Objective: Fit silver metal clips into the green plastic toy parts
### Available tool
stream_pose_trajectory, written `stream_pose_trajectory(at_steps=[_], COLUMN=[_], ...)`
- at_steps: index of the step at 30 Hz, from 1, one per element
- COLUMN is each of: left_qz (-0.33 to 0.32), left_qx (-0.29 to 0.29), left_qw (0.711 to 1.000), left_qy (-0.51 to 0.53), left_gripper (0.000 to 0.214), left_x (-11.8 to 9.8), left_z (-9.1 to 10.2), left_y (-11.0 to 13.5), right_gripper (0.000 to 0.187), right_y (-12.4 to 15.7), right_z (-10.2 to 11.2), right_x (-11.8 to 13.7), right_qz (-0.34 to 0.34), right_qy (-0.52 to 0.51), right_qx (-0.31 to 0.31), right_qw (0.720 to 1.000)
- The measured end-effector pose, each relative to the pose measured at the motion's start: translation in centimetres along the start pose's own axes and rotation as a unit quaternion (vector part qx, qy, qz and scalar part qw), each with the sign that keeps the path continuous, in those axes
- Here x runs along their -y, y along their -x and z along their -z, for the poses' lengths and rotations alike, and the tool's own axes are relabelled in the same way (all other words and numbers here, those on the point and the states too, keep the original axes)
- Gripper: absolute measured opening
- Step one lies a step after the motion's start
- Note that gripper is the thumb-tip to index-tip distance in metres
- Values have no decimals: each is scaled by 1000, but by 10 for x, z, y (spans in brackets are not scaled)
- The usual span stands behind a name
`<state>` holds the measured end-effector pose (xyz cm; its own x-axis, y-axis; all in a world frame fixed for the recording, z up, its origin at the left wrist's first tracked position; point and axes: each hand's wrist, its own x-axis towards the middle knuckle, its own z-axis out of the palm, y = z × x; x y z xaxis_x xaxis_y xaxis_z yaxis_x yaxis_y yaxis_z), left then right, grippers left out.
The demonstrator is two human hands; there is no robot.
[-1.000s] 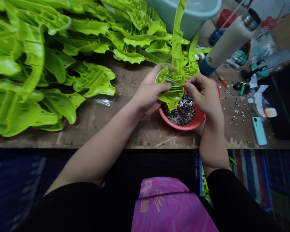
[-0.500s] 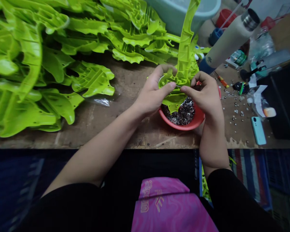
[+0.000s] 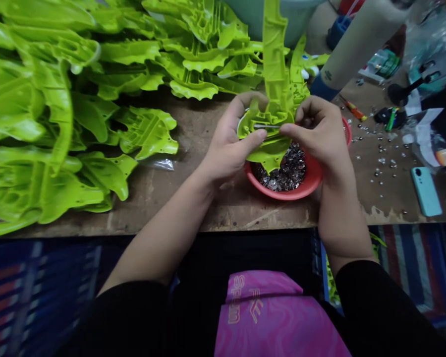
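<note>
My left hand (image 3: 228,144) grips the lower end of a lime-green plastic part (image 3: 275,74) that stands upright over a red bowl (image 3: 312,183). Small shiny metal pieces (image 3: 286,173) fill the bowl. My right hand (image 3: 317,134) is closed in a pinch at the same lower end, on the end of a thin metal pin (image 3: 266,126) that lies across the part. Both thumbs press toward each other on the green plastic.
A big heap of lime-green plastic parts (image 3: 59,99) covers the left and back of the wooden bench (image 3: 208,208). To the right lie scattered small metal pieces (image 3: 379,158), a teal phone (image 3: 425,191), a beige bottle (image 3: 353,44) and a pale tub (image 3: 293,15).
The upright green part tilted right, then came back to vertical. The metal pin shows again across its lower end. The view shifted slightly down and left.
</note>
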<state>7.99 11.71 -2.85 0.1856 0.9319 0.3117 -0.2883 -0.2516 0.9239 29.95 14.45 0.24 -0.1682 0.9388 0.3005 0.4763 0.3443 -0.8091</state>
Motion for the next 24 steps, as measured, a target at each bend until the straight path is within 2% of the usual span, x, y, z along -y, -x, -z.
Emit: stream_pose_trajectory(at_steps=[5, 9, 11, 17, 24], left_qz=[29, 40, 44, 40, 11], left_qx=[-16, -22, -25, -67, -76], left_qw=[999, 998, 998, 997, 997], left_qy=[30, 32, 32, 22, -3], left_gripper=[61, 55, 51, 51, 41], left_x=[11, 10, 9, 11, 8], left_z=[4, 4, 3, 1, -4], left_y=[-4, -6, -5, -4, -2], right_gripper=[64, 72, 75, 65, 53], right_y=[0, -1, -2, 0, 5], right_z=[3, 3, 1, -16, -18], right_x=[8, 4, 0, -6, 11], right_qz=[-2, 32, 34, 13, 15], right_qy=[21, 62, 47, 7, 37], right_qx=[-3, -4, -18, 10, 14], right_qw=[1000, 998, 998, 1000, 999])
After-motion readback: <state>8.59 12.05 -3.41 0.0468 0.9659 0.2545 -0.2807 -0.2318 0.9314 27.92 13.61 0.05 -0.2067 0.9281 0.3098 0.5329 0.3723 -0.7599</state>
